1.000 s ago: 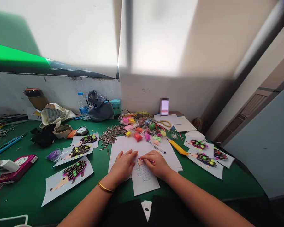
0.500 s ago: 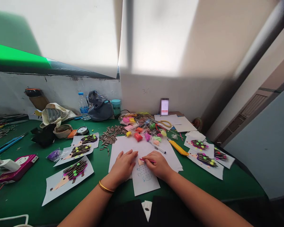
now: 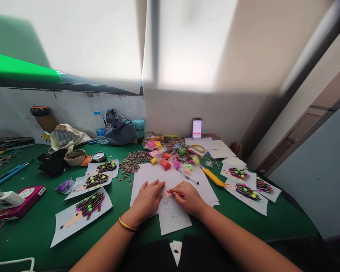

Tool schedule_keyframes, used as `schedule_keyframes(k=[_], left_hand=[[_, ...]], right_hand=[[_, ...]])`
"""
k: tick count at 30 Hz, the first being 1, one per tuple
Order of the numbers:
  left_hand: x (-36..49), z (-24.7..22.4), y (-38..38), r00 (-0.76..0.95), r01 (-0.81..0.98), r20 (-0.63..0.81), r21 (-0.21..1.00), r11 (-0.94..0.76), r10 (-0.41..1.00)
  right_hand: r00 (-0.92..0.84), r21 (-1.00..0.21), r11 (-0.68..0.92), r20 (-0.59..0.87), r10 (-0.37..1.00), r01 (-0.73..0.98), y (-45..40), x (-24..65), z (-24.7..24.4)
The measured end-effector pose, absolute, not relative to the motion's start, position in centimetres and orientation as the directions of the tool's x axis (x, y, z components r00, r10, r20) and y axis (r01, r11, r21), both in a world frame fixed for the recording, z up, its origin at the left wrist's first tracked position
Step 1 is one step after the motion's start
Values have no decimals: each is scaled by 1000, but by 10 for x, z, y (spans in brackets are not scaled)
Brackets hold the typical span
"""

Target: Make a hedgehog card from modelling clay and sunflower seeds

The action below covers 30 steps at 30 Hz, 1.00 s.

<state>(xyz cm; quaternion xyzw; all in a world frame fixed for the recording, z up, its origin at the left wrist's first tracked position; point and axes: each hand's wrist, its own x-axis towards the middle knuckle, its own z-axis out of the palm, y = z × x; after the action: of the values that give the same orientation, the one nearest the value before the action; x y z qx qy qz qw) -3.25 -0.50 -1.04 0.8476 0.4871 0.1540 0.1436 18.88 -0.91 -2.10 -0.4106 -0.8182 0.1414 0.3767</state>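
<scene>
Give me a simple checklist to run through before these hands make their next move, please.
1. Pink stick gripped by the right hand: ok, held in the fingers.
2. Left hand resting on the papers: ok, it lies beside the drawing.
3. Stick's tip touching the drawing: cannot tell, too small.
4. Pen off the white sheets: not ok, it lies on them.
5. Yellow cutter apart from both hands: ok, off to the right.
6. Seeds off the drawing: ok, heaped farther back.

Light: bright, from upper frame; white sheet (image 3: pixel 198 45) glaring at upper centre | Shadow: vertical band left of glare; lower right corner dark | Distortion: table (image 3: pixel 294 223) edge bowed at right | Focus: right hand (image 3: pixel 189 198) fairly sharp; phone (image 3: pixel 197 128) pixelated
</scene>
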Motion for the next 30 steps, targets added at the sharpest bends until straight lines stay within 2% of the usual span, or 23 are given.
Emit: schedule_keyframes(k=[11, 30], left_hand=[[-32, -10, -6, 476, 784, 109, 397, -477, 873], [-31, -7, -8, 484, 787, 120, 372, -492, 867]], right_hand=[[-328, -595, 598, 506, 798, 537, -6, 193, -23], [-350, -660, 571, 451, 821, 489, -5, 202, -20]])
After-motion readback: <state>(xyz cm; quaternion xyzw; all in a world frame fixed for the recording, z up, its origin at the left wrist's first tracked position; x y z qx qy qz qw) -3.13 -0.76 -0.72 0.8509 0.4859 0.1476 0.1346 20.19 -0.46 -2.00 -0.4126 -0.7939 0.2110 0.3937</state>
